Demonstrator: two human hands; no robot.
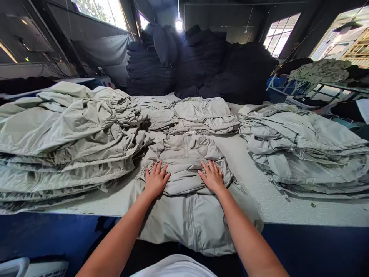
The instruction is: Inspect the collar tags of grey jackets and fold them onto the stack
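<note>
A light grey zippered jacket (178, 215) lies before me, its lower part hanging over the front edge of the table. Its upper part is gathered in folds across the middle. My left hand (156, 178) rests flat on the left side of these folds, fingers spread. On the right side, my right hand (211, 176) presses flat with its fingers apart. Neither hand grips the cloth. The zipper (191, 221) runs down the centre of the hanging part. What lies under the folds is hidden.
Tall piles of grey garments stand on the left (66, 130) and right (305, 146) of the white table (245, 184). Folded jackets (201, 111) lie behind. Dark fabric stacks (201, 61) rise farther back. A lit bulb (179, 25) hangs above; a white plastic basket (34, 267) is lower left.
</note>
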